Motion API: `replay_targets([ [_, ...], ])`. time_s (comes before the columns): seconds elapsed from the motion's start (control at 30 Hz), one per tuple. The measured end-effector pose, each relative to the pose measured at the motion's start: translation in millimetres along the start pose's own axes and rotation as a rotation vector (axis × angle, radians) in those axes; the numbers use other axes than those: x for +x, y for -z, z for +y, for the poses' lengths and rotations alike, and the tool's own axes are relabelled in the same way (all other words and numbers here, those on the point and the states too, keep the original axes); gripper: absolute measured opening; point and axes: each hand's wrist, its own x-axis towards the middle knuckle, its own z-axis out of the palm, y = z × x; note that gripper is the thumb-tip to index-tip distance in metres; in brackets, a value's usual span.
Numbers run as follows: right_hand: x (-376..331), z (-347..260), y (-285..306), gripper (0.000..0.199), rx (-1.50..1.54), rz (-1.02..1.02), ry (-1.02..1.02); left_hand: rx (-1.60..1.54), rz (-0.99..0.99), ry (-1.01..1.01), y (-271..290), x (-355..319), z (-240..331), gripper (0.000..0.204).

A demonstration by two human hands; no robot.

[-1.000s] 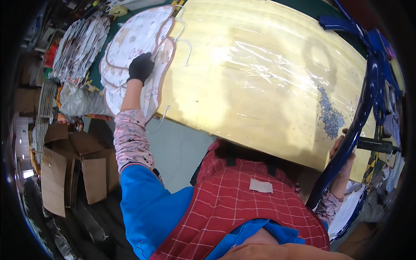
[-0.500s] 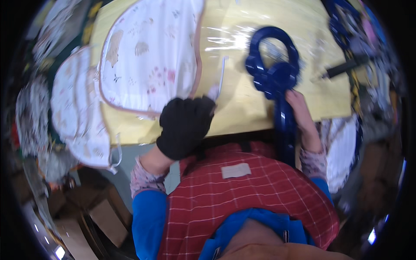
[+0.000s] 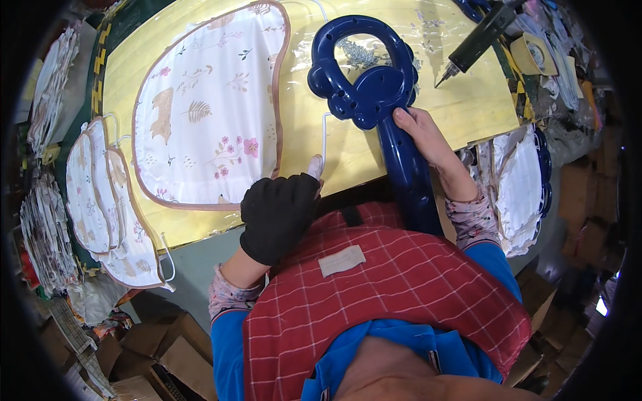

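My right hand (image 3: pixel 428 137) is closed round the stem of a glossy dark blue plastic frame (image 3: pixel 409 167), thumb on top. The frame has a ring-shaped head with round lobes, and its stem reaches down to my apron. My left hand (image 3: pixel 281 214) wears a black glove, with a pale covering on one fingertip. Its fingers are drawn together at a thin white cord (image 3: pixel 325 144), which rises from them and bends toward the frame. Left of the cord, a white printed fabric panel (image 3: pixel 207 107) with brown edging lies flat on the yellow tabletop (image 3: pixel 301 87).
Small metal screws (image 3: pixel 359 55) lie in a pile, seen through the ring. A black screwdriver-like power tool (image 3: pixel 478 40) points down at the right. More printed fabric panels (image 3: pixel 100 194) overlap the table's left edge. A yellow container (image 3: pixel 533 53) stands at the far right; cardboard boxes (image 3: pixel 160 347) sit below left.
The view has shifted and sharpened. The blue frame now appears further left and tilted, still in my right hand. My left hand stays near the white cord.
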Motion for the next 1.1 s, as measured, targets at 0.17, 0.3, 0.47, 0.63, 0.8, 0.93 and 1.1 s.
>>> replay_targets([
  [0.17,2.3,4.4,2.8,0.049,-0.07,0.031,0.021,-0.032,-0.029,0.066,0.5,6.5,2.9,0.034],
  [0.3,-1.7,-4.5,-9.5,0.047,-0.287,0.092,0.087,-0.019,-0.115,0.08,-13.0,5.0,4.2,0.037],
  [0.47,4.0,-16.3,-17.4,0.042,-0.291,-0.134,0.181,0.037,-0.188,-0.031,-11.3,-20.5,-34.3,0.037],
  [0.63,20.8,-31.4,-38.7,0.046,-0.42,-0.419,0.235,0.089,0.004,0.01,27.8,-54.3,-135.5,0.075],
  [0.8,24.4,-56.4,-44.8,0.067,-1.169,-0.42,0.311,-0.039,-0.132,0.109,30.6,-48.4,-143.7,0.051],
  [0.93,75.6,-33.4,-6.3,0.032,-1.242,-0.089,0.934,-0.036,0.019,-0.025,24.4,37.6,-80.1,0.016],
  [1.1,99.7,-49.8,10.7,0.031,-1.216,-0.239,1.297,0.076,-0.188,0.014,-40.5,123.3,-79.6,0.03],
])
